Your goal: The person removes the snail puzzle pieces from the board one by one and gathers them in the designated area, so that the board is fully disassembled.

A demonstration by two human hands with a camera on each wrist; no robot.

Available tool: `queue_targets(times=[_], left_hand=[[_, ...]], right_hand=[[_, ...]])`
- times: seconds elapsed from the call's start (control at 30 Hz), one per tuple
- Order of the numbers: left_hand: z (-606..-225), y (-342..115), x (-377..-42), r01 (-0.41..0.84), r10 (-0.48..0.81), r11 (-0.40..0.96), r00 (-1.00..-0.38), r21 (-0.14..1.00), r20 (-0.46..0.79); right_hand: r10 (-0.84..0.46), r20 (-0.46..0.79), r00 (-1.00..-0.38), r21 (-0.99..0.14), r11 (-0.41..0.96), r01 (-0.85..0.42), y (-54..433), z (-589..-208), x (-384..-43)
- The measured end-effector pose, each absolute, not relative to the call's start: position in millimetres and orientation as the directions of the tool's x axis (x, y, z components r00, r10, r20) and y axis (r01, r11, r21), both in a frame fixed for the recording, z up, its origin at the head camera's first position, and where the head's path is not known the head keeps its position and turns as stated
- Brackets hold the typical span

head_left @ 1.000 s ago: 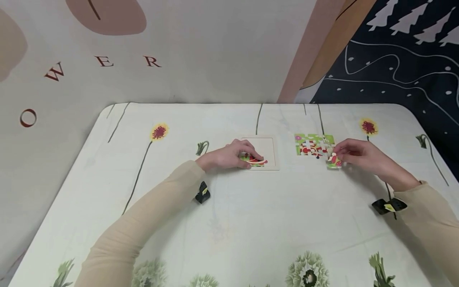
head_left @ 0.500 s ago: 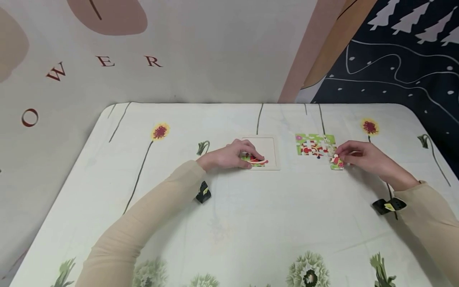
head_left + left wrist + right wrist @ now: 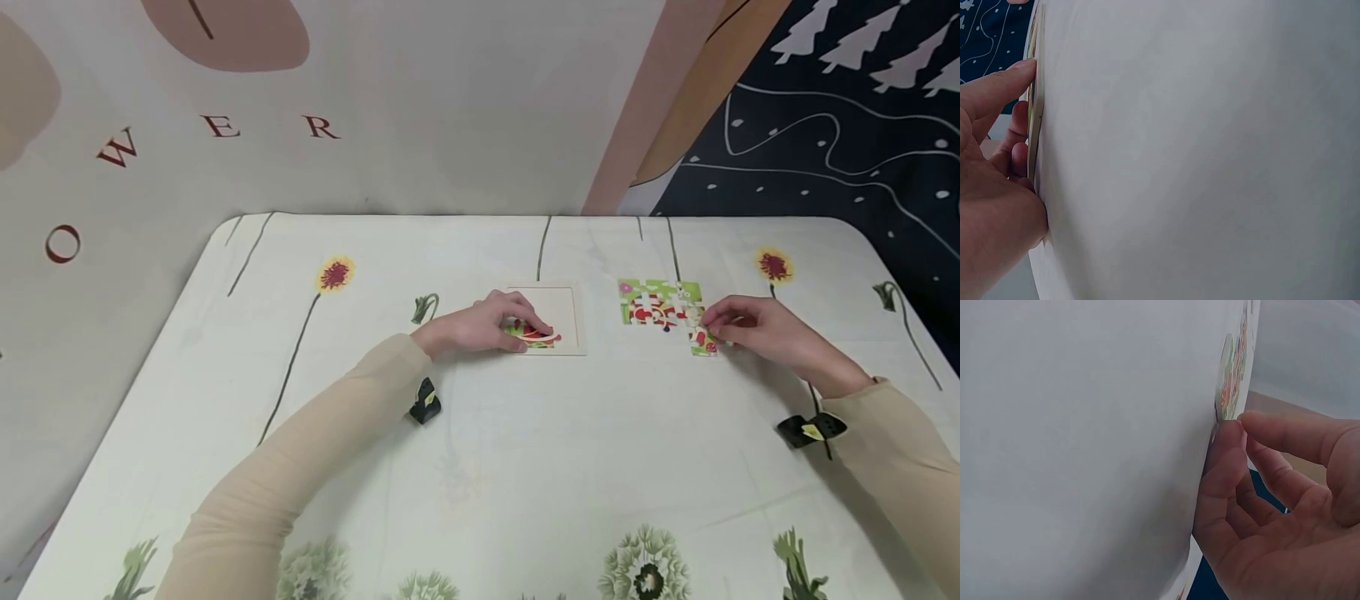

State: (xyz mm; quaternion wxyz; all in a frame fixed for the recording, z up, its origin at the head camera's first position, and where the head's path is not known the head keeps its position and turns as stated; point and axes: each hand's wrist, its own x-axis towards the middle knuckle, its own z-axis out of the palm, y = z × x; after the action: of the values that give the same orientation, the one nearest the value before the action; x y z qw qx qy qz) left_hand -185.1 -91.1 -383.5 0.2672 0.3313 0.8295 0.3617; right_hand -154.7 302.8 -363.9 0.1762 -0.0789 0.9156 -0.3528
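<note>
My left hand (image 3: 487,323) rests on a pale, shallow puzzle tray (image 3: 566,321), its fingers over red and green puzzle pieces (image 3: 542,337) inside. The left wrist view shows the thumb (image 3: 1013,81) on the tray's edge (image 3: 1036,119). To the right lies a partly joined jigsaw puzzle (image 3: 652,302), green with red and white parts. With thumb and forefinger, my right hand (image 3: 765,329) pinches a jigsaw piece (image 3: 701,343) at the puzzle's lower right corner. In the right wrist view, the right fingertips (image 3: 1233,428) hide most of that piece; whether it interlocks is unclear.
A white cloth with printed flowers covers the table (image 3: 525,467). Behind it stands a pale wall with printed letters (image 3: 321,127), and a dark patterned cloth (image 3: 840,133) hangs at the right. A black wrist device (image 3: 812,430) sits by the right sleeve.
The right hand has shifted the jigsaw piece slightly to the right, under the puzzle's right-hand column, where it now lies flatter. The left hand has stayed on the tray.
</note>
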Motion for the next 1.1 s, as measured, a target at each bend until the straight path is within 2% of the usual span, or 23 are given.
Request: queue_targets(times=[0.4,0.77,0.93,1.1], left_hand=[[-382,-90,-183,0.379,0.745,0.500,-0.646,0.779,-0.164],[-377,-91,-180,0.471,0.741,0.509,-0.666,0.721,-0.088],[-378,-97,-180,0.424,0.707,0.491,-0.704,0.761,-0.065],[-376,-101,-181,0.404,0.698,0.478,-0.714,0.780,-0.058]], right_hand=[[-0.241,-0.265,-0.934,-0.686,0.728,0.007,300,-358,-153],[-0.309,-0.210,-0.927,-0.762,0.646,-0.043,269,-353,-157],[-0.345,-0.210,-0.915,-0.797,0.602,-0.044,252,-351,-160],[-0.392,-0.164,-0.905,-0.819,0.566,-0.096,234,-352,-162]])
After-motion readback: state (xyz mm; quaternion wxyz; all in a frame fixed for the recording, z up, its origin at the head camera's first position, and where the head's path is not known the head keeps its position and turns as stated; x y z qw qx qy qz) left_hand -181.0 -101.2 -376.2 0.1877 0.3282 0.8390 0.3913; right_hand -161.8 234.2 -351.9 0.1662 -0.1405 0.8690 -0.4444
